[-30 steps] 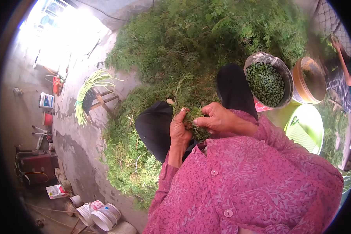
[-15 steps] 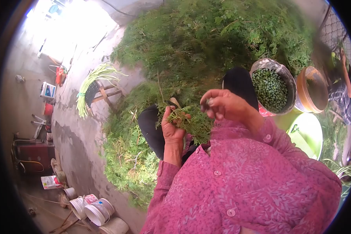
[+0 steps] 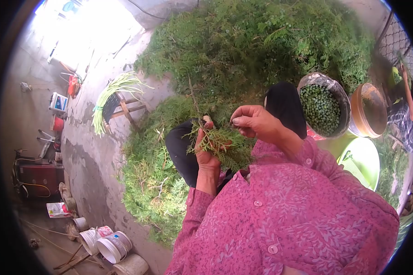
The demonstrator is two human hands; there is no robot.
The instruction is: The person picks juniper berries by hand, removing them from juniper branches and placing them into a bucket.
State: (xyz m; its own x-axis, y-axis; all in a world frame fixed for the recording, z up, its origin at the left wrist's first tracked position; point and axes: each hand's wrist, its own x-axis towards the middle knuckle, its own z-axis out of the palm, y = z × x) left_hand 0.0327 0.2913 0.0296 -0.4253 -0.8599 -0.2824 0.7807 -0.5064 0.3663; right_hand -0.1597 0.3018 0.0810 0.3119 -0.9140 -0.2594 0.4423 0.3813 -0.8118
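Observation:
My left hand (image 3: 207, 156) is closed around a leafy green conifer sprig (image 3: 227, 145), its flat fronds spreading to the right over the fingers. To the right of the sprig, my right hand (image 3: 259, 123) has thumb and fingertips pinched together; whatever lies between them is too small to make out. A bucket (image 3: 346, 120) filled with small round green cones (image 3: 320, 110) stands beside my right knee. Around and beyond my legs spreads a large heap of cut conifer branches (image 3: 257, 41).
Right of the bucket are a round wooden-rimmed sieve (image 3: 368, 110), a bright green basket (image 3: 362, 160) and part of another person (image 3: 406, 110). At left, a small stool (image 3: 124, 110) carries long green stalks (image 3: 101, 103). White buckets (image 3: 114, 247) stand at lower left.
My right hand has shifted slightly left, closer to the sprig, and its fingers have drawn into a tighter pinch. My left hand still holds the sprig.

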